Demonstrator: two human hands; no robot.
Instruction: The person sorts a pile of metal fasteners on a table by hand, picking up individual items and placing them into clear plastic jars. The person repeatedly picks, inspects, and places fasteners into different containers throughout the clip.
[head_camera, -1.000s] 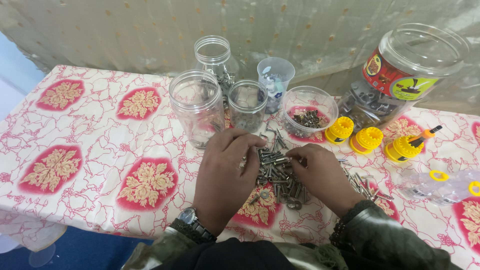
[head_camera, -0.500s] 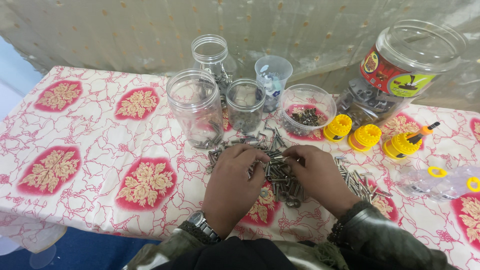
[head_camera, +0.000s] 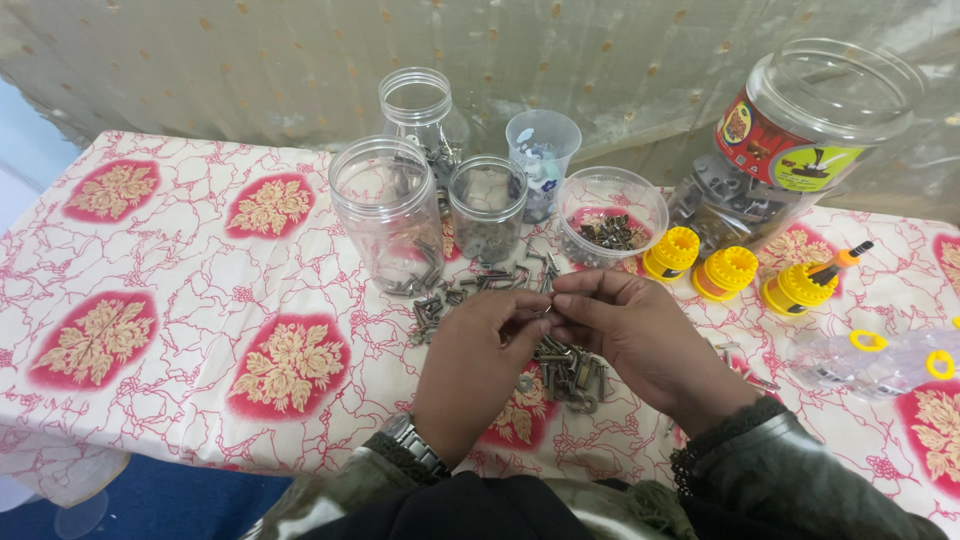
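Table (head_camera: 180, 300) with patterned cloth. Beyond the hands: big tilted jar (head_camera: 790, 140), open jars (head_camera: 385, 210), small bowl (head_camera: 612, 215) already holding some hardware. Under the hands, a pile of bolts (head_camera: 565, 370) unsorted, so most work is left. Left hand (head_camera: 480, 365) and right hand (head_camera: 640, 335) pinch fingertips together, probably on one small bolt; the piece itself is hidden.

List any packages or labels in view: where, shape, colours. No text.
Large clear jar: far right, tilted on its side, round; red, yellow and green label band; dark metal parts inside.
Clear plastic bag: right edge, flat on the tablecloth, with yellow rings and a small white label patch.
The other clear jars and cups by the hands carry no label. No signs or screens.
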